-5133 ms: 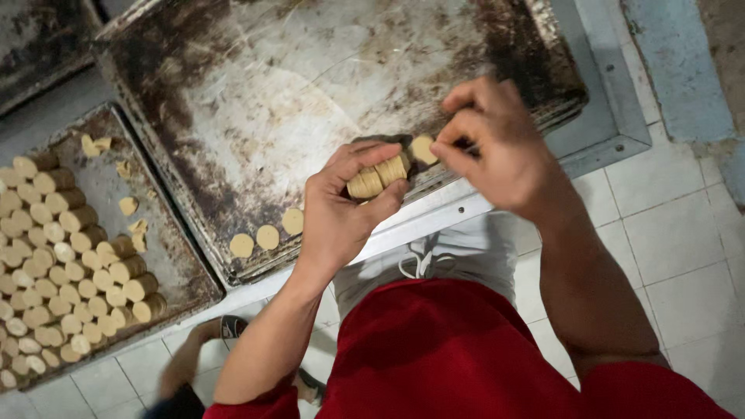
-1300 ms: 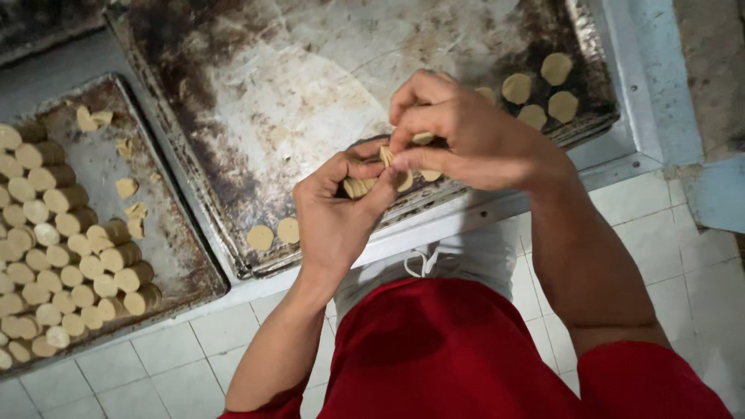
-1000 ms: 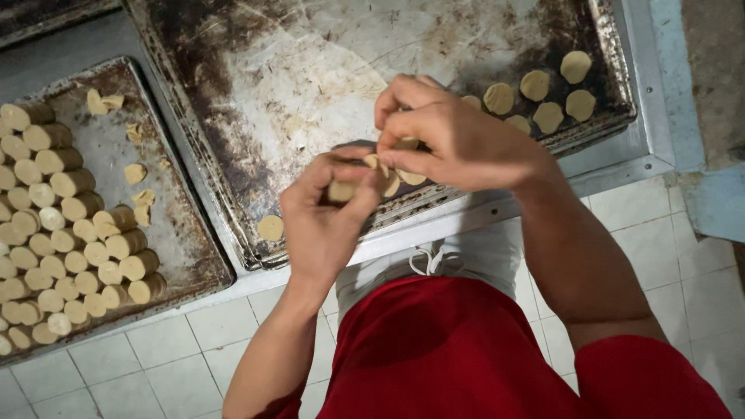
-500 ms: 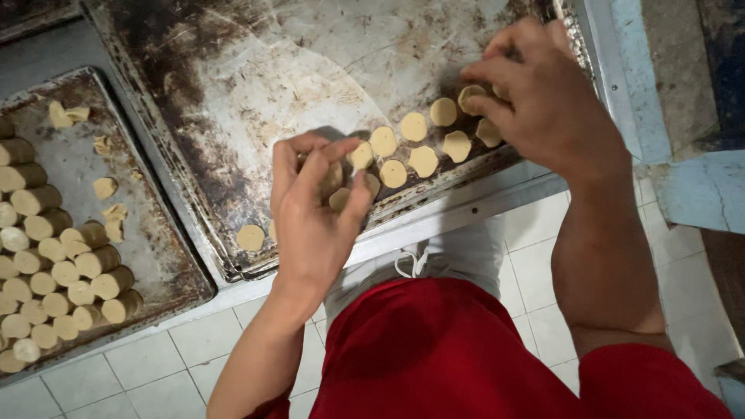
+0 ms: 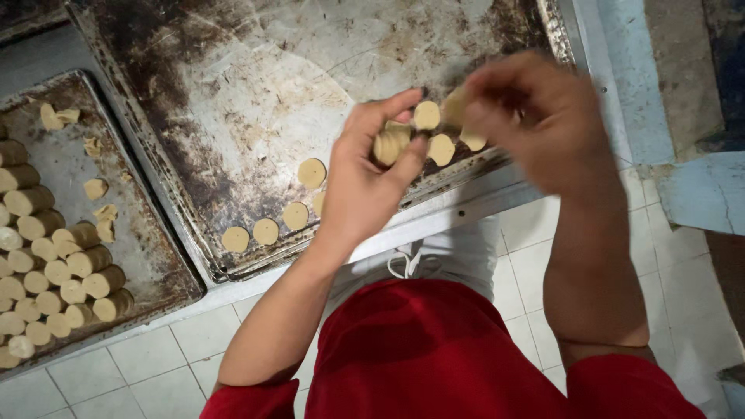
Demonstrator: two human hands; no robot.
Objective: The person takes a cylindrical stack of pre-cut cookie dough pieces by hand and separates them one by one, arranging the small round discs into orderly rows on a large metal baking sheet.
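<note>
Left hand point(image 5: 365, 186): closed round a stack of dough discs point(image 5: 388, 143).
Right hand point(image 5: 535, 116): blurred at 2 o'clock; grip cannot be told.
Advice: discs are best laid flat, evenly spaced on the baking tray point(image 5: 233, 93).

1. A large baking tray point(image 5: 233, 101) lies in the middle, with dough discs point(image 5: 266, 230) along its near edge.
2. A smaller tray point(image 5: 147, 248) sits to its left, holding dough rolls point(image 5: 85, 260).
</note>
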